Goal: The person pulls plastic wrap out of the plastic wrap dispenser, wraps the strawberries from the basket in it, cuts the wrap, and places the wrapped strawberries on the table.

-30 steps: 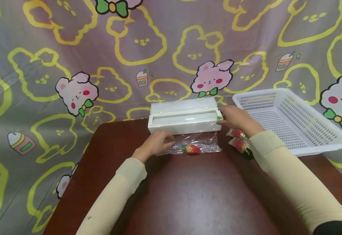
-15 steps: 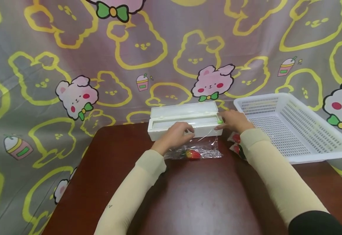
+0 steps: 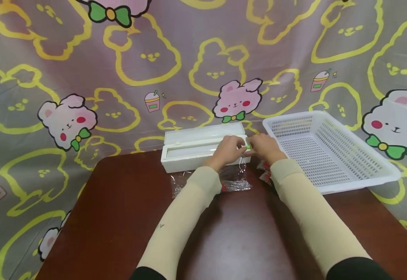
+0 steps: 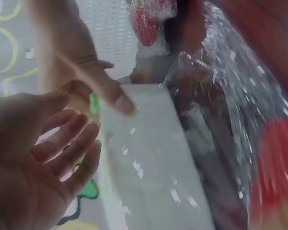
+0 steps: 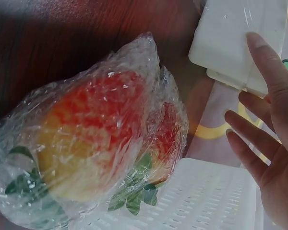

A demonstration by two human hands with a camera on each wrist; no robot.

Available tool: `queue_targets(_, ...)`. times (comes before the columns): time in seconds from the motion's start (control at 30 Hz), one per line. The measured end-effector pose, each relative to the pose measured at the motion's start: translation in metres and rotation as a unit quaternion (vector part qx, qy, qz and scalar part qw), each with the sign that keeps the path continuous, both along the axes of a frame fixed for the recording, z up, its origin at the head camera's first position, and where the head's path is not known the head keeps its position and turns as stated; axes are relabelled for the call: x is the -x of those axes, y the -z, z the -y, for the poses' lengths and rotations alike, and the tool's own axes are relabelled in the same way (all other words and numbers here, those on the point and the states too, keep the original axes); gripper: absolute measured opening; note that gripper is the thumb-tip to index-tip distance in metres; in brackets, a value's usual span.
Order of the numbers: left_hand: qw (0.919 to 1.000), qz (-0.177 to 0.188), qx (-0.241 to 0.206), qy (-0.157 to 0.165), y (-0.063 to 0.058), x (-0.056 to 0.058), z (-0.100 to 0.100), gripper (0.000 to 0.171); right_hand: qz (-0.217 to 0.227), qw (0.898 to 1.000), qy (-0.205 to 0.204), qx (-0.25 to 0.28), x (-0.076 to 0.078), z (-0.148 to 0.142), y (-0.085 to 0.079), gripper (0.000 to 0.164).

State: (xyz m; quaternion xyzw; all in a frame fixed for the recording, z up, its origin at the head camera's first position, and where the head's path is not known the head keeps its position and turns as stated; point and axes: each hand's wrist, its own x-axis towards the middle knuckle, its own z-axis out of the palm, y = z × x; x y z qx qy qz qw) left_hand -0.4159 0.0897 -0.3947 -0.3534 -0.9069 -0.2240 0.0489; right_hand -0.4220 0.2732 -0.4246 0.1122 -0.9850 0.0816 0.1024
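Note:
A long white cling film dispenser (image 3: 179, 161) lies with its lid up at the table's back edge. My right hand (image 3: 264, 147) holds its right end, thumb across the front face in the right wrist view. Beside the green slide cutter (image 3: 248, 147), my left hand (image 3: 228, 151) hovers with loosely bent fingers; the left wrist view shows nothing between them. Clear cling film (image 3: 236, 183) spreads from the dispenser over the table. On it sits a red-and-yellow strawberry-shaped fruit (image 4: 276, 167), mostly hidden by my left sleeve in the head view.
Several film-wrapped fruits, including a large wrapped fruit (image 5: 93, 139), lie right of the dispenser. Beyond them stands a white perforated basket (image 3: 329, 155). A patterned curtain (image 3: 189, 58) hangs behind the dark wooden table (image 3: 119, 217).
My left hand has moved right along the dispenser, from its left front corner to the green cutter near my right hand. The right hand stays at the dispenser's end. The head view shifts slightly right.

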Motion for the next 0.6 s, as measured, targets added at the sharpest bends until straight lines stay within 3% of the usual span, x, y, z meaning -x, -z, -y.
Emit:
queue_targets(0.13, 0.9989, 0.001, -0.004, -0.046, 0.01, 0.006, -0.02, 0.016, 0.007, 1.0, -0.007, 0.014, -0.002, 0.001, 0.002, 0.044)
queue_targets(0.23, 0.9963, -0.004, -0.011, -0.085, 0.018, 0.01, -0.025, 0.014, 0.018, 1.0, -0.01, 0.022, -0.002, 0.005, 0.002, 0.033)
queue_targets(0.33, 0.9924, -0.015, -0.024, -0.119, 0.025, 0.013, -0.031, 0.023, 0.014, 1.0, -0.009, 0.024, -0.001, 0.005, 0.002, 0.023)
queue_targets(0.6, 0.977, -0.049, -0.065, -0.197, 0.036, 0.018, -0.048, 0.036, 0.008, 0.999, -0.019, 0.035, 0.001, -0.001, -0.001, 0.017)
